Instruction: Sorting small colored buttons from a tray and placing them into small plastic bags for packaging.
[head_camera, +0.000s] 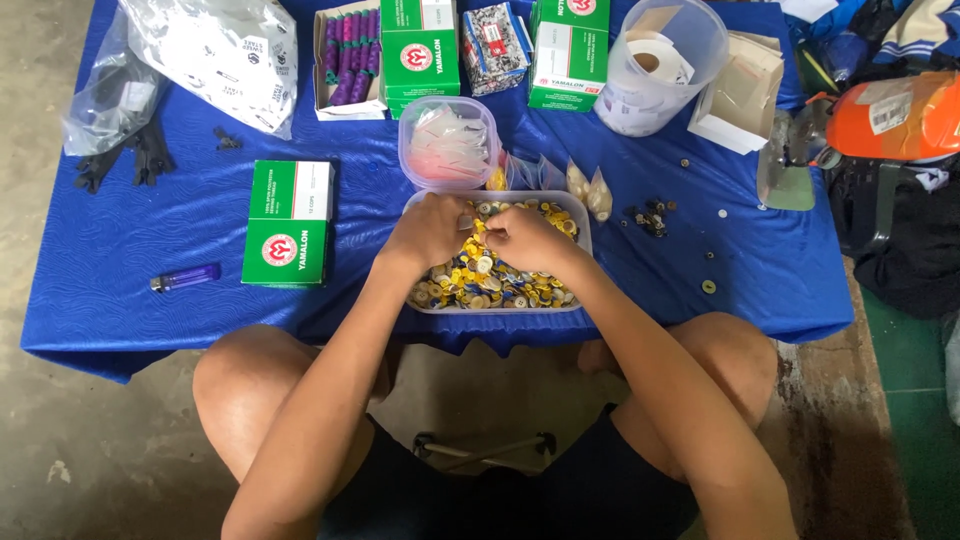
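Sorting: buttons (497, 280) are picked through in a clear tray (583, 222), frame centre
Left hand (432, 232): curled narrow over buttons
Right hand (528, 240): pinched; contents cannot be told
Left of tray: green box (290, 223)

Blue tablecloth (150, 250): woven cloth with a fine rippled texture, matt. Tray (583, 215) under the hands: clear, smooth plastic, holding small glossy buttons (490, 280) in yellow, white and blue. Round tub (448, 142): translucent plastic, faintly frosted. Green-and-white boxes (290, 222): smooth printed cardboard. Lighter (186, 277): glossy purple plastic with a metal cap. Bags (215, 55): thin, crinkled, shiny film. Floor (60, 440): rough, matt concrete.
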